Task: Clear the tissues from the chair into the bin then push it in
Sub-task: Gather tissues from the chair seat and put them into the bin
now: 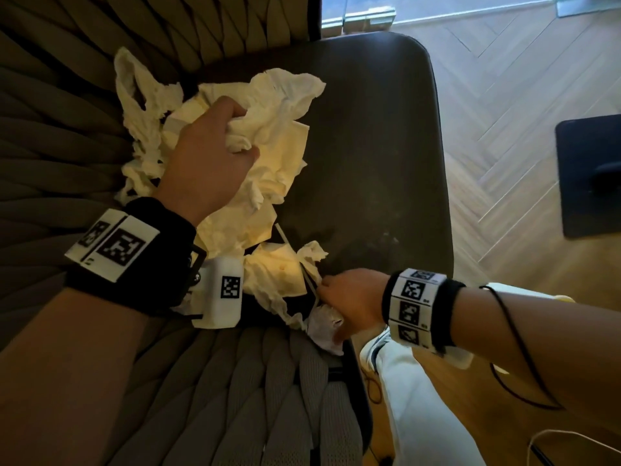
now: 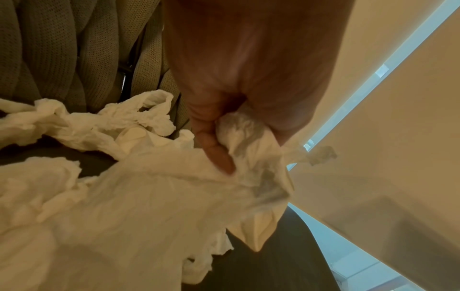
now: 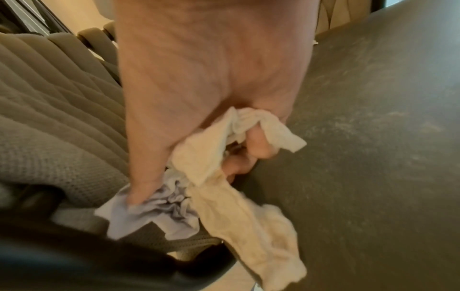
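Crumpled white tissues (image 1: 279, 105) lie heaped on the left half of the dark chair seat (image 1: 376, 156). My left hand (image 1: 215, 146) grips a bunch of them from above; its fingers (image 2: 219, 155) curl into the tissue (image 2: 149, 196). My right hand (image 1: 346, 297) is at the seat's near edge, where it holds a smaller wad of tissue (image 1: 282, 274). In the right wrist view its fingers (image 3: 259, 147) are wrapped round a cream tissue (image 3: 248, 216) and a bluish one (image 3: 154, 214). No bin is in view.
The chair's woven padded back (image 1: 67, 129) wraps round the left and near sides. Pale herringbone wood floor (image 1: 504, 95) lies to the right, with a dark flat base (image 1: 591, 173) on it. A white trouser leg (image 1: 420, 415) shows below my right arm.
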### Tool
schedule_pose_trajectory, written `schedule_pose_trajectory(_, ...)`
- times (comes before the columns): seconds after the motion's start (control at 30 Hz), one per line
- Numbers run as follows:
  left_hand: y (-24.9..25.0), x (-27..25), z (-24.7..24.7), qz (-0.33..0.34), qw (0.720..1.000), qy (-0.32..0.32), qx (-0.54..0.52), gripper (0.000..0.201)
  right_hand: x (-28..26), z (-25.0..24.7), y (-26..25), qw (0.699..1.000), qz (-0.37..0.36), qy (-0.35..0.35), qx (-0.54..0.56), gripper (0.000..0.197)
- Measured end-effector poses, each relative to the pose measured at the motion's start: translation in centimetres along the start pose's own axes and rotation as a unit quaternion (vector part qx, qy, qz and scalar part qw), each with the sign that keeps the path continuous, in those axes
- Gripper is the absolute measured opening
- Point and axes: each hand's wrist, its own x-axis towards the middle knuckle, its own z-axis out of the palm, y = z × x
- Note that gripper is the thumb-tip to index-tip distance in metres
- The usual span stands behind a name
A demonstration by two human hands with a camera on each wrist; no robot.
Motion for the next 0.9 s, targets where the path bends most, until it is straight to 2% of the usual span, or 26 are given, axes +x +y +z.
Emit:
schedule_pose_trajectory(0.07,-0.2,-0.3,0.3,-0.002,1.0,-0.011,0.0,0.042,0.4,-0.4,0.0,0.999,-0.017,-0.019,-0.02,0.07)
schedule_pose_trajectory(0.13,-0.5,-0.6,0.5,-0.006,1.0,-0.023,-0.003,0.043,0.7,-0.5,-0.3,0.999,-0.023,-0.027,-0.036,0.056)
schedule_pose_trajectory(0.2,-0.8,-1.0,0.7,-0.011,0.999,-0.033,-0.003,0.042,0.7,-0.1,-0.5,0.999,-0.018,-0.012,-0.042,0.038)
schedule_pose_trajectory(0.27,-0.9,-1.3,0.8,-0.007,0.999,-0.037,0.0,0.04,0.2,0.1,-0.5,0.999,-0.012,0.008,-0.029,0.033)
schedule_pose_trajectory(0.4,0.3,-1.7,0.5,0.022,1.0,-0.021,0.008,0.041,-2.3,-0.4,0.3,0.996,0.029,0.068,0.055,0.03)
schedule_pose_trajectory(0.47,2.4,-2.0,0.2,0.047,0.999,-0.013,0.004,0.039,-4.4,-0.9,1.1,0.981,0.064,0.141,0.12,0.028)
schedule_pose_trajectory(0.6,9.3,-3.8,1.2,0.133,0.99,-0.031,-0.028,0.028,-9.9,-0.7,3.7,0.916,0.129,0.286,0.25,0.024)
schedule_pose_trajectory(0.67,12.9,-5.1,3.1,0.178,0.979,-0.079,-0.066,0.025,-12.6,0.7,5.1,0.87,0.167,0.344,0.311,0.016)
schedule_pose_trajectory(0.77,18.8,-8.1,9.1,0.218,0.951,-0.197,-0.092,0.03,-17.2,5.9,8.0,0.774,0.257,0.442,0.374,0.021)
schedule_pose_trajectory(0.83,22.4,-10.6,14.1,0.239,0.928,-0.264,-0.106,0.028,-20.0,10.4,9.7,0.71,0.318,0.458,0.43,0.029)
schedule_pose_trajectory(0.87,24.1,-11.9,16.8,0.249,0.916,-0.293,-0.113,0.031,-21.4,13.1,10.5,0.686,0.36,0.433,0.461,0.032)
schedule_pose_trajectory(0.9,25.7,-13.2,19.3,0.255,0.904,-0.322,-0.117,0.034,-22.9,15.9,11.1,0.668,0.381,0.437,0.466,0.031)
